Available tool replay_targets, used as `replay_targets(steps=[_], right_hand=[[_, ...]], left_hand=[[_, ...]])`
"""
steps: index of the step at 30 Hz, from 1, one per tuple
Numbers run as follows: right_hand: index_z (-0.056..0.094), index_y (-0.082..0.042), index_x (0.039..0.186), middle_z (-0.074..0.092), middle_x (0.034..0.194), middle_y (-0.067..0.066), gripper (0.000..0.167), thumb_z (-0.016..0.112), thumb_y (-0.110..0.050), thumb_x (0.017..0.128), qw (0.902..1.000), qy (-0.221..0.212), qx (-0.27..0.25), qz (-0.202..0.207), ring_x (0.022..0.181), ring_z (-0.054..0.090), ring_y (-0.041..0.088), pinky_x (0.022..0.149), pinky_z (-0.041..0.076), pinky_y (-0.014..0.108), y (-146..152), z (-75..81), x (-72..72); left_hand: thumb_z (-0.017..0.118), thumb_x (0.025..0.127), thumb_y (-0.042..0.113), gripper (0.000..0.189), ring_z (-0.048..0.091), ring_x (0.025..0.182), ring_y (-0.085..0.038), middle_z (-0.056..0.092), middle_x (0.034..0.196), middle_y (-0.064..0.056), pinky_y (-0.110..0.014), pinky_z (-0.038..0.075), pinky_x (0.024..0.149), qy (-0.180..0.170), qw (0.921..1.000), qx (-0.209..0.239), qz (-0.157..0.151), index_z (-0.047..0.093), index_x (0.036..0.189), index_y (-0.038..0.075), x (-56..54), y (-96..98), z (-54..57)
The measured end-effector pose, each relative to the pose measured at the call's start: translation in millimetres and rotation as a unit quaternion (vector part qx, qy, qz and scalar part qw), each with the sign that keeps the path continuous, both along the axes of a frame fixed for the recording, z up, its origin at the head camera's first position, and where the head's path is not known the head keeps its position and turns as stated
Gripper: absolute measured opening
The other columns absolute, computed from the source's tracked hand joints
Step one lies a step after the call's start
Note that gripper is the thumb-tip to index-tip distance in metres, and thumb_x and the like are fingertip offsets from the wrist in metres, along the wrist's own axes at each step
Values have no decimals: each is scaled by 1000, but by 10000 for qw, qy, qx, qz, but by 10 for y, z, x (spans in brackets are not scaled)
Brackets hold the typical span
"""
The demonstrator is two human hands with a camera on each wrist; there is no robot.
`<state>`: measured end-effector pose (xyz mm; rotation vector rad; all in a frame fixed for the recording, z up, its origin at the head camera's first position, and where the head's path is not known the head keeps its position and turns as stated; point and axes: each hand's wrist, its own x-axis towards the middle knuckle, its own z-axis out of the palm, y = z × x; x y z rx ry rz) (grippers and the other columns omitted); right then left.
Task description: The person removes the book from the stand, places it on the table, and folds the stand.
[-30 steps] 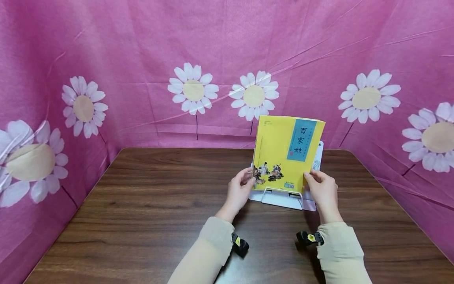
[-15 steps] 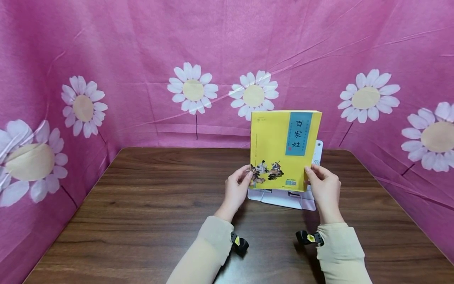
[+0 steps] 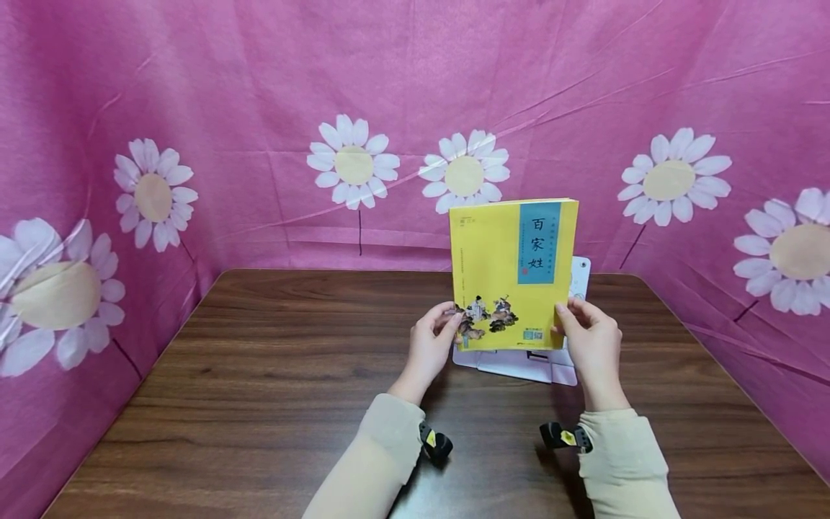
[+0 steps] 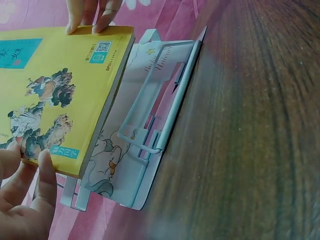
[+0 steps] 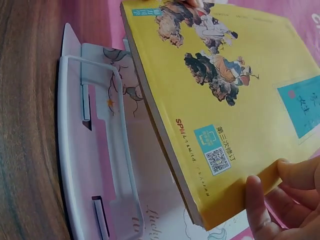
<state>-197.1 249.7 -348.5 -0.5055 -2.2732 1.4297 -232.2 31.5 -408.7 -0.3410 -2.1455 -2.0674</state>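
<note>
A yellow book (image 3: 499,267) with a blue title panel is held upright by both hands. My left hand (image 3: 432,349) pinches its lower left edge, thumb on the front cover. On the opposite side my right hand (image 3: 591,346) grips the lower right edge. Behind and below the book stands a white book stand (image 3: 519,366) with a printed cartoon back. In the left wrist view, the book's bottom edge is apart from the wire holder (image 4: 131,117) at the front of the stand. Fingertips behind the book are partly hidden.
The stand rests on a brown wooden table (image 3: 292,360). A pink cloth (image 3: 259,86) with large daisies hangs behind and along both sides. Black camera straps (image 3: 436,443) sit at the sleeve cuffs.
Both hands have raised the book slightly and shifted it left, up out of the stand's wire holder. The book has turned more upright. The stand has stayed in place.
</note>
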Motion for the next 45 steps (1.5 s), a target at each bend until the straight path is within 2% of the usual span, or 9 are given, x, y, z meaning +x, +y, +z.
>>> replay_targets(steps=[9, 14, 17, 24, 27, 34, 39, 42, 45], right_hand=[[66, -2, 127, 66, 99, 11, 37, 61, -24, 98, 9998, -51, 139, -117, 68, 54, -3, 59, 50, 11, 2, 17, 8], [67, -1, 123, 65, 94, 8, 36, 62, -26, 98, 9992, -129, 339, -173, 74, 51, 1, 58, 45, 10, -2, 29, 12], [67, -1, 124, 63, 95, 7, 38, 61, -28, 98, 9991, -297, 279, -98, 78, 51, 5, 59, 44, 11, -12, 43, 13], [64, 0, 127, 61, 104, 12, 41, 59, -30, 99, 9987, -484, 168, 60, 84, 51, 10, 61, 44, 11, -22, 57, 18], [63, 0, 128, 61, 106, 13, 42, 58, -31, 100, 9984, -535, 154, 132, 84, 52, 11, 62, 45, 10, -28, 61, 25], [63, 3, 126, 63, 109, 17, 41, 59, -27, 99, 9981, -505, 258, 244, 84, 52, 9, 63, 44, 10, -60, 66, 34], [63, 4, 125, 64, 106, 16, 40, 59, -27, 99, 9980, -456, 280, 332, 78, 52, 3, 63, 45, 11, -75, 54, 29], [63, 4, 124, 65, 105, 16, 40, 59, -27, 99, 9980, -424, 262, 394, 76, 52, 1, 62, 46, 12, -83, 51, 29], [62, 5, 124, 64, 104, 16, 41, 59, -28, 99, 9975, -455, 259, 470, 75, 52, 0, 61, 47, 13, -93, 55, 33]], left_hand=[[61, 99, 16, 32, 72, 80, -32, 74, 108, -19, -49, 59, 74, 36, 9999, -144, -25, 63, 127, 1, 16, -26, 50], [61, 99, 18, 33, 71, 89, -22, 74, 109, -17, -32, 61, 69, -52, 9998, -195, -85, 65, 129, 3, 22, -68, 91], [62, 99, 18, 32, 69, 82, -15, 74, 108, -15, -26, 59, 66, -127, 9996, -214, -124, 66, 128, 5, 19, -102, 117], [63, 98, 16, 32, 61, 65, -5, 74, 106, -19, -52, 58, 74, -176, 9992, -254, -247, 66, 126, 0, 19, -159, 190], [63, 97, 15, 32, 63, 62, -11, 74, 106, -20, -55, 57, 74, -185, 9990, -270, -289, 67, 125, -1, 19, -180, 204], [65, 96, 13, 30, 67, 61, -29, 74, 104, -20, -48, 59, 68, -228, 9986, -424, -221, 68, 123, -2, -4, -231, 197], [64, 96, 11, 30, 68, 64, -39, 73, 105, -22, -54, 57, 70, -282, 9985, -392, -260, 67, 122, -4, -25, -253, 177], [64, 96, 9, 29, 65, 56, -28, 73, 105, -24, -58, 56, 71, -342, 9985, -268, -334, 67, 120, -6, -28, -267, 188], [63, 96, 8, 28, 58, 53, -10, 72, 105, -25, -51, 58, 65, -379, 9984, -176, -384, 67, 119, -8, -29, -291, 203]])
